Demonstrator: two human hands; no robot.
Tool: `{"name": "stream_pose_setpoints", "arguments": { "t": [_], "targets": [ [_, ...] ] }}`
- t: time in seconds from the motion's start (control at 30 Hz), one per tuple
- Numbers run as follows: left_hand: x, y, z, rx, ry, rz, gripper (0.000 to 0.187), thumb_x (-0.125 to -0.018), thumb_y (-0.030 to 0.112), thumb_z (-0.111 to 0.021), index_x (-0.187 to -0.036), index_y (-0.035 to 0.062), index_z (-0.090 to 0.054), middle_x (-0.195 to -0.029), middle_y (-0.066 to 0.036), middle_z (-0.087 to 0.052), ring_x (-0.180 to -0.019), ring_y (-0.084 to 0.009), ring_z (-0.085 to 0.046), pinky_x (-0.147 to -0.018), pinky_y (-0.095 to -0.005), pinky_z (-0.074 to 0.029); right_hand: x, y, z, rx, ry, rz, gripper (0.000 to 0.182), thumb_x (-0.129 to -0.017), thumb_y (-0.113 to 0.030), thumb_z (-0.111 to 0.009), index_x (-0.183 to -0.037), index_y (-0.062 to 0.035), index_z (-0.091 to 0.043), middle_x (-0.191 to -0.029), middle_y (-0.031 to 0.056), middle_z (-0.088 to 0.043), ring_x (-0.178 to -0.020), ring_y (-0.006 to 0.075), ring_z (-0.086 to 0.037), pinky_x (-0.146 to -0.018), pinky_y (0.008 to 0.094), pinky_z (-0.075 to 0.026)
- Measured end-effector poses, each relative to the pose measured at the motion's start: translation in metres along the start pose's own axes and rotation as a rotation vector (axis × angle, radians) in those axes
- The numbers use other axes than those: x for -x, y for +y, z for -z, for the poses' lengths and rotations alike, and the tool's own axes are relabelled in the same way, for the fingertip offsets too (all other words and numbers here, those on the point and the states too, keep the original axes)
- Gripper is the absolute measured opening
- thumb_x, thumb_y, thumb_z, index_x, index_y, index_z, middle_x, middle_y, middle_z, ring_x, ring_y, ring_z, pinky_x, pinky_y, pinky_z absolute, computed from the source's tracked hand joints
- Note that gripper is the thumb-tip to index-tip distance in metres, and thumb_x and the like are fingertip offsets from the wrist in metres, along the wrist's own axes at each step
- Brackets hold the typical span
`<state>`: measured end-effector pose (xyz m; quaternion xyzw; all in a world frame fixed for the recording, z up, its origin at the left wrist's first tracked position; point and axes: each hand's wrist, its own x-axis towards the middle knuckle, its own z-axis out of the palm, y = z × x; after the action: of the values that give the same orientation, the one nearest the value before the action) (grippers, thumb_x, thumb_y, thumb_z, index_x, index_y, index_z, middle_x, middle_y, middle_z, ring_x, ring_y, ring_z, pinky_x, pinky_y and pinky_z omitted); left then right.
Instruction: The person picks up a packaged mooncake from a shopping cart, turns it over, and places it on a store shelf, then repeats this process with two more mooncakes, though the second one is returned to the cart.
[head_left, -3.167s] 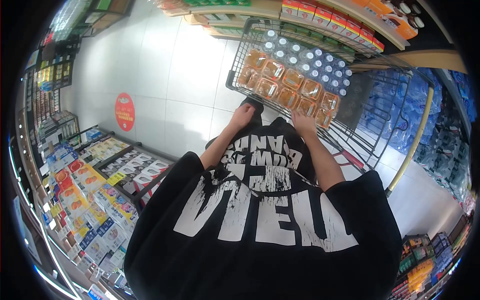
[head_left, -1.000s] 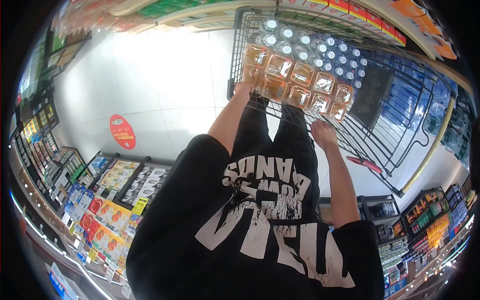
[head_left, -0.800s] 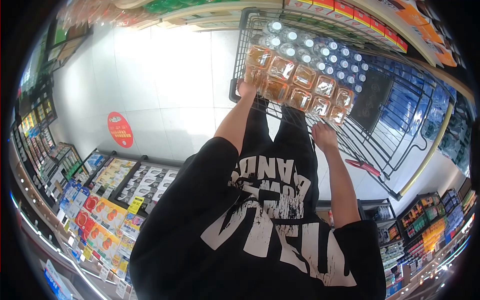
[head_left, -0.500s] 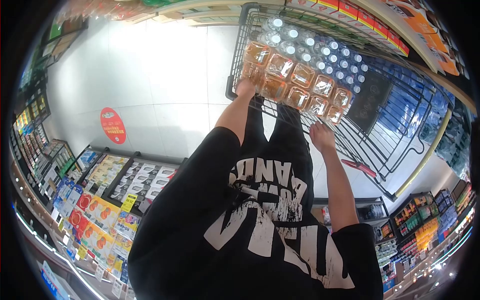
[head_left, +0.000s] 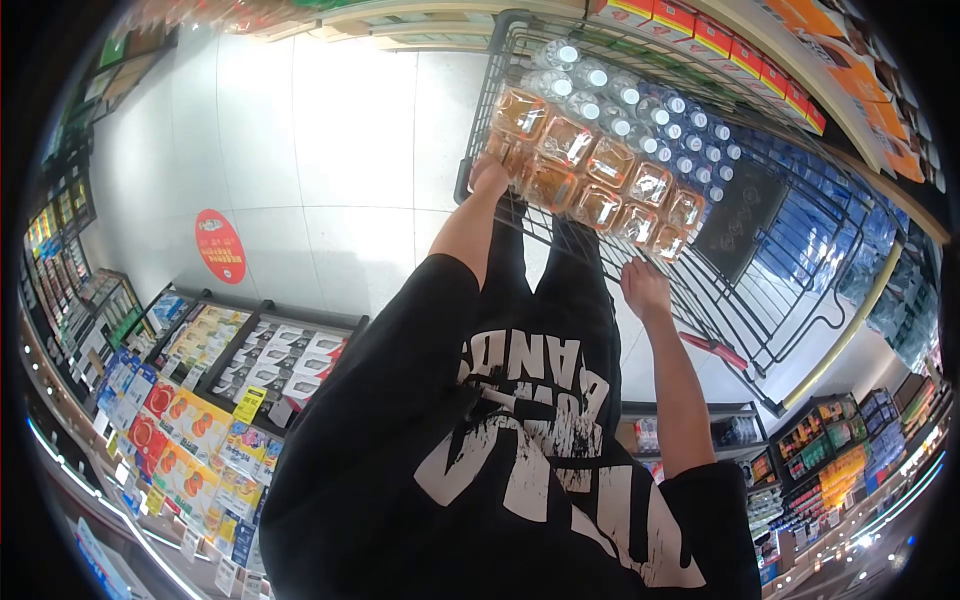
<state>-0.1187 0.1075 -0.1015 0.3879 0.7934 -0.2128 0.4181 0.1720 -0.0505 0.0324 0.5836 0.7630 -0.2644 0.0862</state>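
Observation:
A dark wire shopping cart [head_left: 768,330] stands in front of me. In its left part are two rows of clear-wrapped packs of brown baked goods [head_left: 597,205]. Behind them stand water bottles with white caps [head_left: 620,92]. My left hand [head_left: 489,178] is closed at the cart's near left corner, against the end pack, its fingertips partly hidden. Further right along the near side, my right hand [head_left: 646,288] is curled over the wire rim, just below the packs. A dark panel [head_left: 740,220] lies beside the bottles, and a red handle piece [head_left: 712,347] shows on the cart's near side.
Shelves with red boxes [head_left: 712,38] run close behind the cart. Blue-wrapped bottles [head_left: 860,200] are stacked at the right. Low display shelves with boxed goods [head_left: 190,430] stand at lower left. A red round sticker [head_left: 220,246] marks the pale tiled floor [head_left: 330,160].
The cart and its load have shifted slightly right in view, while the floor sticker and left shelves have shifted slightly left. Both hands keep nearly the same places and poses.

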Motion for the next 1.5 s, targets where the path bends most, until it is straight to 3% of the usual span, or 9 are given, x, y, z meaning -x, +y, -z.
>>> {"name": "stream_pose_setpoints", "arguments": {
  "t": [0.47,0.53,0.57,0.83,0.93,1.07,1.2,1.37,1.5],
  "targets": [
    [-0.028,-0.024,-0.014,0.156,-0.058,-0.304,0.039,-0.083,0.034,-0.05,-0.092,-0.0021,-0.062,-0.099,-0.022,-0.061,-0.097,-0.0353,-0.058,-0.082,-0.0414,-0.047,-0.003,0.005,-0.003,-0.02,0.004,0.032,0.015,-0.084,-0.02,-0.05,-0.073,-0.0093,-0.053,-0.077,0.0058,-0.05,-0.074,0.0228,-0.057,-0.063,0.0377,-0.047],
    [-0.017,-0.027,-0.012,0.275,-0.001,-0.527,0.032,-0.083,0.024,-0.046,-0.076,-0.005,-0.058,-0.058,-0.014,-0.058,-0.05,-0.0233,-0.059,-0.054,-0.0363,-0.048,-0.004,0.007,-0.005,-0.025,0.014,0.038,0.015,-0.084,-0.02,-0.05,-0.073,-0.0092,-0.053,-0.076,0.0059,-0.05,-0.074,0.023,-0.056,-0.064,0.0379,-0.047],
    [-0.013,-0.028,-0.01,0.273,0.003,-0.529,0.032,-0.083,0.024,-0.046,-0.076,-0.005,-0.058,-0.058,-0.014,-0.058,-0.05,-0.0233,-0.059,-0.054,-0.0363,-0.048,-0.004,0.007,-0.006,-0.028,0.016,0.043,0.016,-0.084,-0.02,-0.05,-0.073,-0.009,-0.053,-0.076,0.0061,-0.05,-0.074,0.0232,-0.056,-0.065,0.0381,-0.047],
    [0.094,-0.004,0.078,0.523,-0.33,-0.559,0.032,-0.087,0.026,-0.044,-0.068,0.0013,-0.051,-0.05,-0.005,-0.05,-0.037,-0.0092,-0.042,-0.036,-0.024,-0.033,-0.006,0.007,-0.002,-0.031,0.041,0.057,0.014,-0.085,-0.016,-0.047,-0.074,-0.0073,-0.05,-0.076,0.0087,-0.049,-0.072,0.0262,-0.057,-0.063,0.0397,-0.047],
    [0.147,-0.006,0.112,0.89,-0.739,-0.653,0.028,-0.089,0.019,-0.038,-0.062,0.0086,-0.038,-0.045,-0.001,-0.039,-0.034,-0.0052,-0.031,-0.032,-0.0204,-0.02,-0.003,0.003,-0.001,-0.025,0.042,0.039,0.015,-0.085,-0.017,-0.046,-0.075,-0.0071,-0.05,-0.077,0.0091,-0.049,-0.074,0.0268,-0.057,-0.063,0.0403,-0.047],
    [0.209,-0.01,0.135,0.895,-0.754,-0.736,0.021,-0.084,0.013,-0.04,-0.065,0.0065,-0.042,-0.047,-0.001,-0.041,-0.034,-0.0054,-0.032,-0.032,-0.0205,-0.021,-0.003,0.008,-0.008,-0.006,0.007,-0.014,0.021,-0.087,-0.024,-0.045,-0.078,-0.0088,-0.056,-0.083,0.0076,-0.053,-0.078,0.0254,-0.059,-0.068,0.0399,-0.049],
    [0.271,-0.002,0.139,0.67,-0.522,-0.974,0.019,-0.084,0.006,-0.042,-0.066,0.0009,-0.045,-0.048,-0.001,-0.043,-0.041,-0.006,-0.043,-0.04,-0.0233,-0.033,-0.005,0.007,-0.004,-0.039,-0.014,-0.016,0.022,-0.088,-0.024,-0.042,-0.08,-0.0073,-0.055,-0.083,0.0089,-0.055,-0.079,0.0271,-0.059,-0.068,0.0409,-0.048],
    [0.315,0.003,0.119,0.421,-0.136,-1.173,0.015,-0.078,0.014,-0.052,-0.072,0.0011,-0.049,-0.055,-0.014,-0.05,-0.05,-0.0302,-0.051,-0.048,-0.0352,-0.04,-0.006,0.008,-0.006,-0.013,-0.025,-0.009,0.023,-0.088,-0.027,-0.044,-0.082,-0.009,-0.057,-0.088,0.0088,-0.058,-0.08,0.0264,-0.061,-0.067,0.0404,-0.05],
    [0.342,0.01,0.107,0.373,-0.022,-1.173,0.017,-0.078,0.017,-0.054,-0.072,0.0018,-0.048,-0.056,-0.015,-0.051,-0.054,-0.0336,-0.054,-0.05,-0.0387,-0.041,-0.002,0.006,-0.005,0.022,0.302,0.074,0.02,-0.088,-0.026,-0.047,-0.084,-0.0086,-0.057,-0.081,0.0078,-0.059,-0.076,0.0247,-0.061,-0.064,0.0386,-0.05]
  ]
}}
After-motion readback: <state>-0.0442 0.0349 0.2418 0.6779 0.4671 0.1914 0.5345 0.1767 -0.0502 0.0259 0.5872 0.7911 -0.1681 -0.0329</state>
